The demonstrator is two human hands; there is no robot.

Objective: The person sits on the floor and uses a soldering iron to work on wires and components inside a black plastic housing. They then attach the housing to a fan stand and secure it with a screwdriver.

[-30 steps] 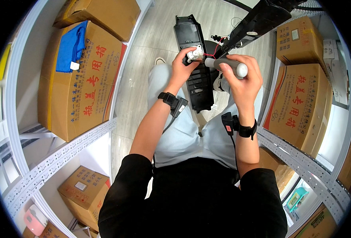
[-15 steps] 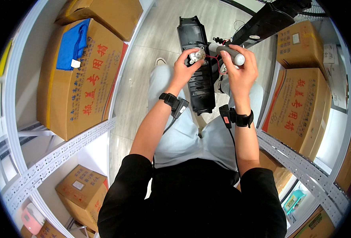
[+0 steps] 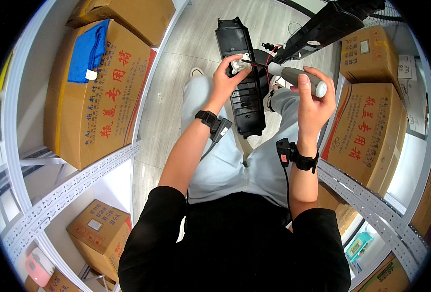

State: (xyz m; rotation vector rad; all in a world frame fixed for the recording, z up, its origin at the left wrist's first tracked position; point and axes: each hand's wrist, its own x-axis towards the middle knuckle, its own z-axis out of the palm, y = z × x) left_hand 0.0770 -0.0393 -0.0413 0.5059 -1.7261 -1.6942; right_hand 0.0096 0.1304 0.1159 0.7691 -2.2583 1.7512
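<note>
Cardboard boxes [image 3: 98,92] filled the shelving on both sides. A long black housing [image 3: 242,80] lay propped along the person's lap, within easy reach. The left hand [image 3: 229,70] pinched a small white part on it, steadying it, while the right hand [image 3: 313,97], fingers wrapped around a grey screwdriver [image 3: 298,80], aimed its tip there

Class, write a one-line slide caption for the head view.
Seated between shelves of cardboard boxes, left hand steadies a black panel while right hand aims a grey handheld tool at it.
</note>
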